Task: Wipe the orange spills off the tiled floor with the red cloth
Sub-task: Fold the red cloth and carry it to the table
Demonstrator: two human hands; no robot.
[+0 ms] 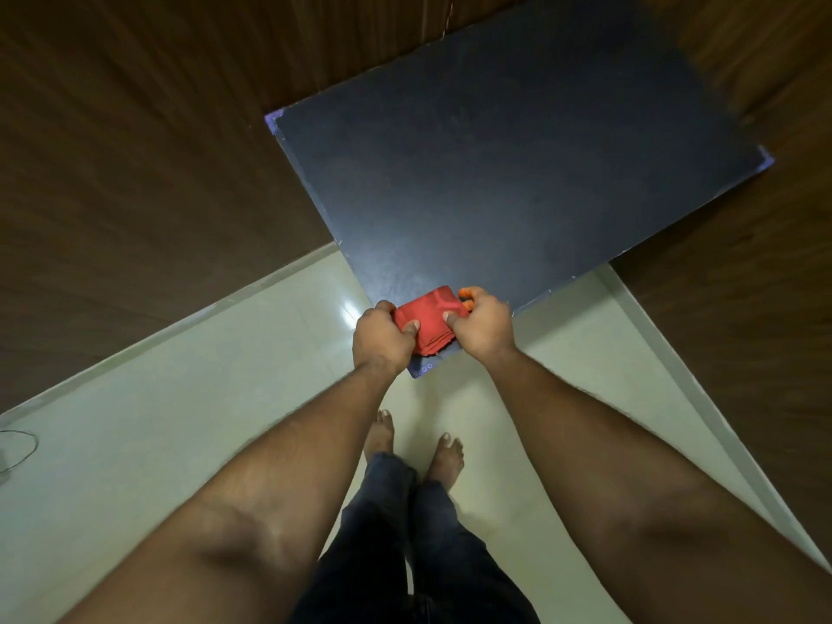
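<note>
Between two hands, over the near corner of one dark blue surface [517, 164]: one red cloth [430, 319], folded into a thick pad of several layers, edges stacked and slightly frayed at the near end, top face smooth with a raised fold across the far end. Left hand [380, 333] gripping the left side of the cloth, thumb on top, fingers curled under and out of sight. Right hand [484, 326] gripping the right side, thumb pressed on top, fingers wrapped around the far edge. Both grips clamped on the cloth, no gap between skin and fabric. Orange stain [468, 295] on the fingertips of the right hand, bright against the red.

Cloth either resting on or held just above the corner of the surface; cannot tell which. Beneath and to the near side of the grips: pale tiled floor [180, 398], glossy, with one bright light reflection just left of the left hand. Two bare feet [414, 448] well behind the grips, toes pointing toward the surface, dark jeans [405, 533] above them. Two bare forearms running from the lower corners up to the hands. Dark brown wood panels [135, 150] left of the grips and right of them, meeting the floor along pale skirting. One thin loop of wire [20, 448] far to the left on the floor, at the edge of view.
</note>
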